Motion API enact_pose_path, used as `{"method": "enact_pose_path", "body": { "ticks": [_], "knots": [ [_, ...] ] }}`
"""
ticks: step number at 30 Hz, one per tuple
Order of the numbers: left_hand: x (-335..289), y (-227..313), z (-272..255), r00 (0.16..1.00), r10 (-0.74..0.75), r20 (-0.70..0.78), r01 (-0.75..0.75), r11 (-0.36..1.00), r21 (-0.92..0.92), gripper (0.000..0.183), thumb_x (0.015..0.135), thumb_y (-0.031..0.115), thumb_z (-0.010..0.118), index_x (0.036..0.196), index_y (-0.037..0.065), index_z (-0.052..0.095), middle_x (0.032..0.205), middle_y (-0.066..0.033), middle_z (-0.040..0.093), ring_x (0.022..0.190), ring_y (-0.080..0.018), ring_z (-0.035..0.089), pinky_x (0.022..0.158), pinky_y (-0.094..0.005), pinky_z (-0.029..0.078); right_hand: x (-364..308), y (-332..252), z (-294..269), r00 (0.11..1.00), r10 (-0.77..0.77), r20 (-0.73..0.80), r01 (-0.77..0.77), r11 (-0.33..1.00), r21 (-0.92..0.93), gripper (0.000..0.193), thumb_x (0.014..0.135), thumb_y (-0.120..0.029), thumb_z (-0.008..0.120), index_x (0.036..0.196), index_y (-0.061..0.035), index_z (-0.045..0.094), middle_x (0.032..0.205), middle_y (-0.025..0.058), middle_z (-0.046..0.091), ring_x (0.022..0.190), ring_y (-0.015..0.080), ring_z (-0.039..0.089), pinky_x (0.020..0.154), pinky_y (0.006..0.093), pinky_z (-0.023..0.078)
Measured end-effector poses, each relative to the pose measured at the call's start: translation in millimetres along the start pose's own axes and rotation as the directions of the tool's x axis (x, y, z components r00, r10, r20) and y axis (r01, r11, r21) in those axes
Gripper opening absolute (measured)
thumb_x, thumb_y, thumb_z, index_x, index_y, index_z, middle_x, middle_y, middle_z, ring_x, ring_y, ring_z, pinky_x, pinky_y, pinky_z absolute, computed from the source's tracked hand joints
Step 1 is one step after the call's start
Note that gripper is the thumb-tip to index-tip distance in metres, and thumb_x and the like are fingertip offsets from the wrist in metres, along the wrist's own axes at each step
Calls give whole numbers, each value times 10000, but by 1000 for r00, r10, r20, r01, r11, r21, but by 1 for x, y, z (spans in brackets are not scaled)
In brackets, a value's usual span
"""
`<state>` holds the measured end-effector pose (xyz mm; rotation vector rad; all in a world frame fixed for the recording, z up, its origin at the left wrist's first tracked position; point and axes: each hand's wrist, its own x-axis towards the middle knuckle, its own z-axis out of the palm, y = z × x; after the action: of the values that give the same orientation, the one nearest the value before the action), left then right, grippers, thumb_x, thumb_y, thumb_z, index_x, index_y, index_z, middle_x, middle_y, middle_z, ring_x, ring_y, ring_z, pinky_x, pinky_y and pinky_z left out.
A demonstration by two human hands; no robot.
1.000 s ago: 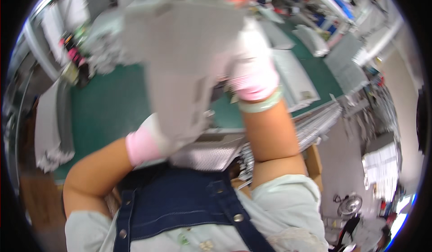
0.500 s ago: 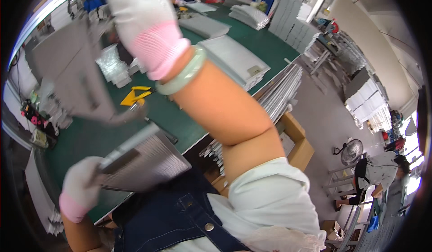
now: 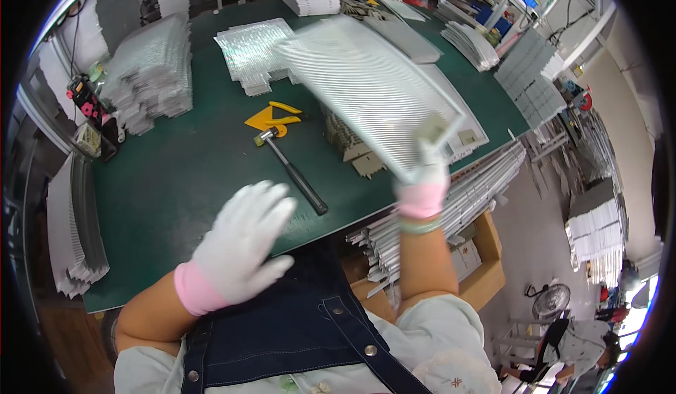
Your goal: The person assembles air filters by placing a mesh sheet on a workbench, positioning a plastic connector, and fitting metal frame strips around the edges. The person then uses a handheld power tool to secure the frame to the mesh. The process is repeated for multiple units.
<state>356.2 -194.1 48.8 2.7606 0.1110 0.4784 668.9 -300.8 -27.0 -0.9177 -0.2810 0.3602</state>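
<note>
My right hand, in a white glove with a pink cuff, grips the near end of a framed, finely ribbed silver panel. The panel slants away from me over a stack of similar panels, and motion blurs it a little. My left hand, gloved the same way, is at the table's front edge with its fingers stretched out and nothing in it. Beyond it a hammer with a dark handle lies on the green table. Yellow-handled pliers lie by a yellow triangular piece.
Bubble-wrap pieces lie farther back, with a bubble-wrap stack at left. Ribbed sheets stand along the left edge. Beige notched parts are partly under the panel. Metal strips and a cardboard box are below the right edge.
My left hand has let go of the ribbed panel and now lies open. My right arm has swung from far left to the right, and that hand now holds a panel. The view has shifted.
</note>
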Motion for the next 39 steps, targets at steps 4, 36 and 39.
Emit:
{"method": "enact_pose_path", "body": {
  "ticks": [4, 36, 39],
  "knots": [
    [-70, -68, 15, 936, -337, -102, 347, 932, 107, 663, 817, 148, 657, 1420, 0, 428, 1448, -253, 438, 1379, -432, 393, 1159, -485, 311, 142, -45, -130, 929, -338, -150, 258, 883, -392, 305, 909, -157, 635, 1182, -22, 617, 1048, 98, 610, 937, 253, 633, 824, 365, 541],
    [-445, -125, -185, -185, -861, -473, 967, -244, 67, 634, 861, 448, 647, 1325, 21, 584, 1280, -199, 639, 1201, -335, 604, 1033, -392, 466, -135, 157, 5, 202, 29, 979, 978, -63, -200, 454, 844, -209, 668, 1236, 4, 586, 1324, 226, 555, 1304, 445, 455, 1113, 571, 311],
    [-428, -152, -164, -35, -906, -421, 983, -107, 149, 744, 842, 506, 667, 1360, -14, 549, 1336, -209, 605, 1241, -330, 580, 1053, -387, 454, -139, 155, 5, 225, 33, 974, 972, -77, -222, 448, 847, -208, 664, 1234, 5, 587, 1312, 226, 563, 1298, 444, 462, 1111, 567, 319]
  ]
}}
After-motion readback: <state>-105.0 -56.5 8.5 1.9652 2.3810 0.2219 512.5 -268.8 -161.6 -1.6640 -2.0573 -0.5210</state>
